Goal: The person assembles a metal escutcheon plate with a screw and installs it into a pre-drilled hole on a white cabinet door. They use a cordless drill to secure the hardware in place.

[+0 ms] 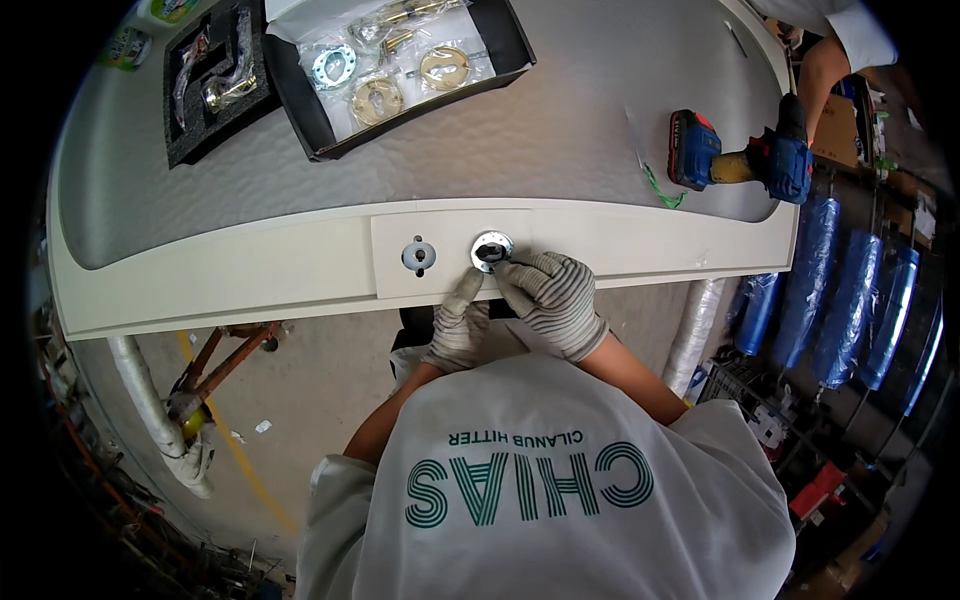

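A round silver mounting ring sits over a hole in the white frame of a door panel. Dark metal shows in the ring's centre. My left hand, in a striped knit glove, has a fingertip pressed against the ring's lower left edge, with the other fingers curled in. My right hand, gloved alike, pinches at the ring's lower right edge; its fingertips are partly hidden. Left of the ring, a second cutout with a round silver plate shows in the frame.
A black box of bagged rings and hardware lies on the frosted glass, beside a black foam tray with a handle. A blue cordless drill rests at the right, near another person's arm. Blue plastic-wrapped rolls stand beyond.
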A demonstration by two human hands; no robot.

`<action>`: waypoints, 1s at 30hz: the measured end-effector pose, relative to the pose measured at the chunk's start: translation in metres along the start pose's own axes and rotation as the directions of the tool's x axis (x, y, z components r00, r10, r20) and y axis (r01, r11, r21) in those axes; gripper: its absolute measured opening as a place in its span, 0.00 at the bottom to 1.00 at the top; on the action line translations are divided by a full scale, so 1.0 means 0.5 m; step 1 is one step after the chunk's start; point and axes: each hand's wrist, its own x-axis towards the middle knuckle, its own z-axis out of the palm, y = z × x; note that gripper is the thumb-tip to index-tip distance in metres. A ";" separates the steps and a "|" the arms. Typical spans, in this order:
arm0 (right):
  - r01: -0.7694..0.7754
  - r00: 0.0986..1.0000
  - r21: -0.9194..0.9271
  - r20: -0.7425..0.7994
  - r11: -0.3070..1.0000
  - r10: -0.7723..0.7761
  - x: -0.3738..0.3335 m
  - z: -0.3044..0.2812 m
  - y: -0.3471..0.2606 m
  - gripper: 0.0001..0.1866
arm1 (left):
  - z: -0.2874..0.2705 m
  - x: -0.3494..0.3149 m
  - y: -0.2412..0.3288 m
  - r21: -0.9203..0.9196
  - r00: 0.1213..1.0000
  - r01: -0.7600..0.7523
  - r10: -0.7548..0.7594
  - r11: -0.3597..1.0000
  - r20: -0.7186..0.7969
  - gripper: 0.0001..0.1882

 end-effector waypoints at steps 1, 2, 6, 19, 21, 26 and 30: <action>-0.003 1.000 -0.008 0.014 1.000 0.003 -0.001 0.001 0.002 0.08 | -0.003 -0.002 0.001 -0.003 1.000 0.024 -0.024 1.000 -0.005 0.22; 0.031 0.999 -0.012 0.029 0.999 -0.031 -0.004 0.005 0.010 0.09 | -0.010 -0.002 0.005 0.204 0.997 0.007 -0.022 0.979 0.072 0.22; 0.099 0.995 -0.019 0.016 0.995 -0.099 -0.005 0.014 0.022 0.10 | -0.081 -0.004 -0.012 0.435 0.999 0.028 -0.045 0.900 0.029 0.21; 0.139 0.974 0.054 0.173 0.989 -0.147 -0.010 0.008 0.058 0.10 | -0.112 -0.029 -0.031 0.653 0.997 0.001 0.046 0.757 -0.056 0.13; 0.136 0.975 0.058 0.169 0.989 -0.144 -0.017 0.017 0.065 0.13 | -0.081 -0.029 -0.026 0.198 0.981 0.141 -0.111 0.970 -0.157 0.10; 0.094 0.979 0.141 0.169 0.986 -0.118 -0.008 0.018 0.074 0.16 | -0.137 -0.040 -0.031 0.421 0.974 0.226 -0.192 0.878 -0.122 0.06; 0.078 0.975 0.215 0.188 0.973 -0.120 -0.004 0.021 0.079 0.16 | -0.160 -0.048 -0.050 0.543 0.973 0.229 -0.199 0.808 -0.115 0.06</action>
